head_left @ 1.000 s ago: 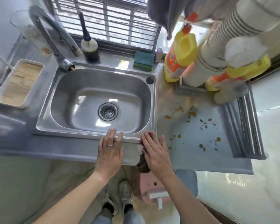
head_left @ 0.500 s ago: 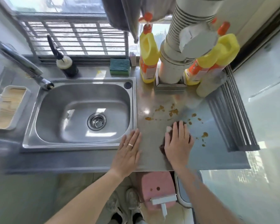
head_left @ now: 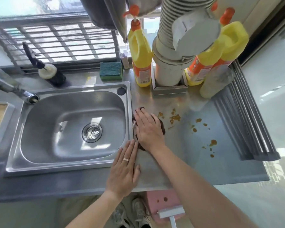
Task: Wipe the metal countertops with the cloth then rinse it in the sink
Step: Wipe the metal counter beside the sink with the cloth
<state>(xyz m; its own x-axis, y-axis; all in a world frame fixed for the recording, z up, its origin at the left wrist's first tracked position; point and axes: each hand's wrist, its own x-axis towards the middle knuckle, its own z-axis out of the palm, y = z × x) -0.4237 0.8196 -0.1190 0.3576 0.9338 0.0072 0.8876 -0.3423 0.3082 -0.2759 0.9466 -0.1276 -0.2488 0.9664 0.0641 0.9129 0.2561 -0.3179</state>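
My right hand (head_left: 148,130) lies flat with straight fingers on a dark brown cloth (head_left: 162,127), pressing it onto the metal countertop (head_left: 184,162) just right of the sink (head_left: 69,129). Most of the cloth is hidden under the hand. My left hand (head_left: 124,168), wearing a ring, rests flat on the counter at the sink's front right corner, holding nothing. Brown spatters (head_left: 174,117) dot the counter to the right of the cloth, with more stains (head_left: 212,143) farther right.
A tap (head_left: 11,89) reaches over the sink's left end. Yellow bottles (head_left: 141,58), (head_left: 219,51) and a ribbed duct (head_left: 171,51) crowd the back of the counter. A green sponge (head_left: 110,71) sits behind the sink. A roll-up rack (head_left: 247,122) lies at the right. A pink stool (head_left: 161,203) stands below.
My right hand has slid the cloth from the front edge out over the counter, then back left against the sink rim. The left hand stayed flat near the sink's front corner.
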